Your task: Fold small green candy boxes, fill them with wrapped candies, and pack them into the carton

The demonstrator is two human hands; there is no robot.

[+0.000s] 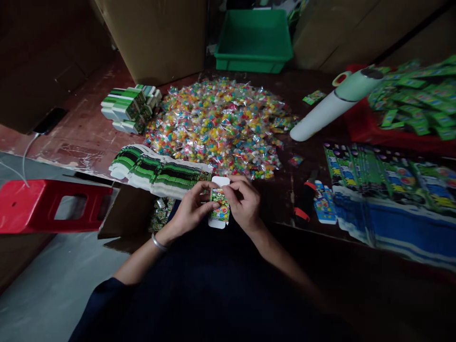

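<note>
- Red plastic stool (53, 205): far left, beside the table, well apart from the work.
- Stack of folded green-and-white cartons (130, 108): at the table's back left, just beside the sweets.
- Fanned row of flat green-and-white carton blanks (160, 173): at the table edge, just ahead of the left hand.
- Left hand (190, 209): fingers closed on the left side of the small printed cardboard box (220, 205), a bangle at the wrist.
- Small printed cardboard box: held upright between both hands over the lap, its white top flap open.
- Right hand (244, 202): fingertips pinching the box's upper right edge near the flap.
- Heap of clear-wrapped multicoloured sweets (221, 126): centre of the dark table (306, 166).
- Green plastic bin (253, 40): beyond the heap.
- White roll (335, 102): lying tilted, right of the heap.
- Risk, as judged: a hard pinch could crease the thin flap; a loosened grip could let the box fall to the lap.
</note>
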